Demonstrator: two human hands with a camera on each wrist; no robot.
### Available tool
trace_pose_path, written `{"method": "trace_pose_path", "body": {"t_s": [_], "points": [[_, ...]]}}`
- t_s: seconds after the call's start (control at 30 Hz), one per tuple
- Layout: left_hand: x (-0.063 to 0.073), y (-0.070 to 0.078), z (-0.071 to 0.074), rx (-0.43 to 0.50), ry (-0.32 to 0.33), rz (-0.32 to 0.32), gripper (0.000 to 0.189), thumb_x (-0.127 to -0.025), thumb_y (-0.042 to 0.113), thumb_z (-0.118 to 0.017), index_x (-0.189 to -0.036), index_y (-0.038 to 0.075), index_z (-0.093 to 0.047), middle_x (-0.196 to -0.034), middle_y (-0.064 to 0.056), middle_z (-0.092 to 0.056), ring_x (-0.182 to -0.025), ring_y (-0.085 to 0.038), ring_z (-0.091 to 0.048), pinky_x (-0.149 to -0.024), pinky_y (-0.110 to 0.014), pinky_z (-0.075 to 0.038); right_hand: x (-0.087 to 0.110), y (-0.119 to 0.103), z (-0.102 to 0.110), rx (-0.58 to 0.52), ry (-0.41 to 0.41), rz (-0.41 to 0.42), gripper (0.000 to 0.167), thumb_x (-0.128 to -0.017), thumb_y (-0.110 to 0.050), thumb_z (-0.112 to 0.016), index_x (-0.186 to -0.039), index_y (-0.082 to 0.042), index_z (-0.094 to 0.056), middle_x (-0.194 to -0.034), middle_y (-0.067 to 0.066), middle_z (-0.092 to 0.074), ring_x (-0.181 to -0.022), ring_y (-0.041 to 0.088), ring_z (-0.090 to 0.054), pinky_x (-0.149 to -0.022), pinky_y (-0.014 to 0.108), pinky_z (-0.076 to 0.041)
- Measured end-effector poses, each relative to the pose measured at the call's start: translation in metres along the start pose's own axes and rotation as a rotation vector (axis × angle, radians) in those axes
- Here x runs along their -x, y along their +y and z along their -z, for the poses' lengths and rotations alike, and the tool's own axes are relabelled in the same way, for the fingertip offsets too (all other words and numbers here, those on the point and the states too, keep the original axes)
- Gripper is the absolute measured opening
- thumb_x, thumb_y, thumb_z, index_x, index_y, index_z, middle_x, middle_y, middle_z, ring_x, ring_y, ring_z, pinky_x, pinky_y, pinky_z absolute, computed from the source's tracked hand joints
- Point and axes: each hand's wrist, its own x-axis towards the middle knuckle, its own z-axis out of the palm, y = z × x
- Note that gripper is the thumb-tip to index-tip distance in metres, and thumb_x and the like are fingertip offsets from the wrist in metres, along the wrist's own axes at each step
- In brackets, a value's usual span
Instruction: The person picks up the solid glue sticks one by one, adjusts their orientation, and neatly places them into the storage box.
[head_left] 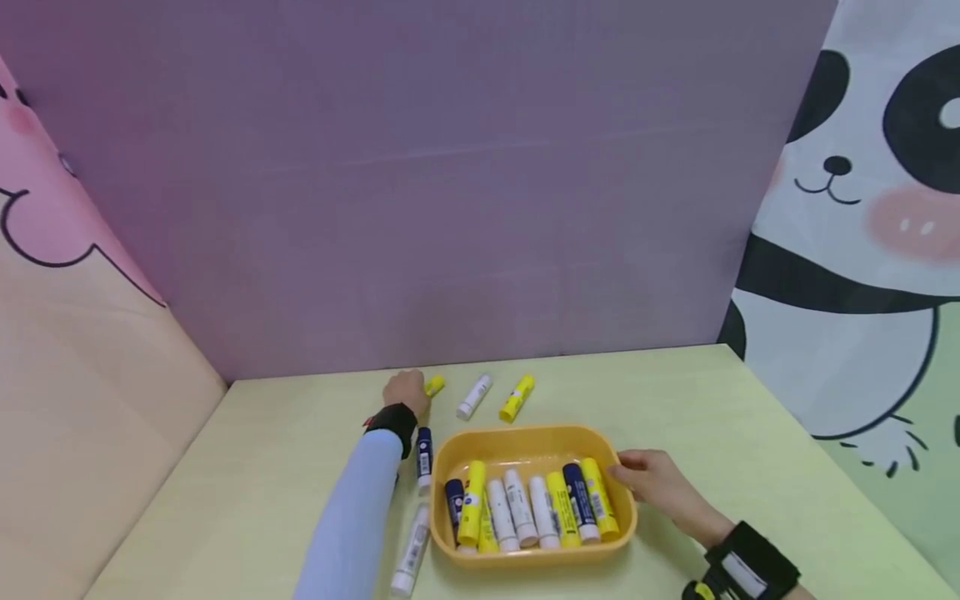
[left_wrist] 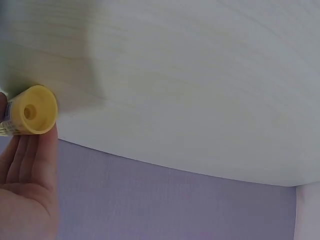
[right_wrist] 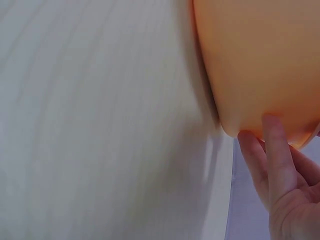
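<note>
head view shows the left hand [head_left: 406,392] pinching a yellow stick [head_left: 435,385] below centre frame, the right hand [head_left: 663,487] gripping the tray [head_left: 525,443] at lower centre, where a blue stick [head_left: 424,454] alongside could roll if the sleeve [head_left: 358,508] brushes it.

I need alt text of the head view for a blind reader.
A person's left hand pinches a yellow tube at the far side of a table, while the right hand holds an orange tray of yellow, white and navy tubes. More tubes lie nearby.
</note>
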Motion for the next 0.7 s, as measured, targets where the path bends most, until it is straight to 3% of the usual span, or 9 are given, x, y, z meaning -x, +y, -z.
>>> {"method": "trace_pose_path", "body": {"t_s": [0.23, 0.5, 0.7], "points": [[0.005, -0.002, 0.009, -0.011, -0.009, 0.008, 0.015, -0.083, 0.016, -0.063, -0.090, 0.003, -0.062, -0.082, -0.012, -0.061, -0.074, -0.026, -0.055, -0.070, -0.040, -0.050, 0.000, -0.001, 0.000, 0.001, -0.002, 0.001, 0.041, -0.090, -0.025, -0.055, -0.120, 0.003, -0.055, -0.106, 0.014, -0.065, -0.087, 0.016, -0.060, -0.071, 0.034, -0.053], [0.002, -0.004, 0.014, 0.007, 0.042, 0.016, 0.022, -0.083, 0.021, -0.066, -0.094, 0.002, -0.064, -0.084, -0.011, -0.061, -0.074, -0.025, -0.055, -0.071, -0.039, -0.051, 0.000, -0.003, 0.002, -0.003, 0.005, 0.024, 0.039, -0.090, -0.022, -0.056, -0.119, 0.004, -0.056, -0.108, 0.018, -0.064, -0.090, 0.018, -0.062, -0.074, 0.036, -0.054], [0.009, 0.000, 0.016, 0.086, 0.052, 0.002, 0.031, -0.082, 0.024, -0.068, -0.102, 0.000, -0.065, -0.088, -0.013, -0.062, -0.074, -0.027, -0.051, -0.076, -0.040, -0.050, 0.001, -0.002, 0.001, 0.008, 0.004, 0.009, 0.041, -0.090, -0.023, -0.055, -0.119, 0.005, -0.055, -0.108, 0.018, -0.064, -0.089, 0.018, -0.061, -0.073, 0.036, -0.054]]}}
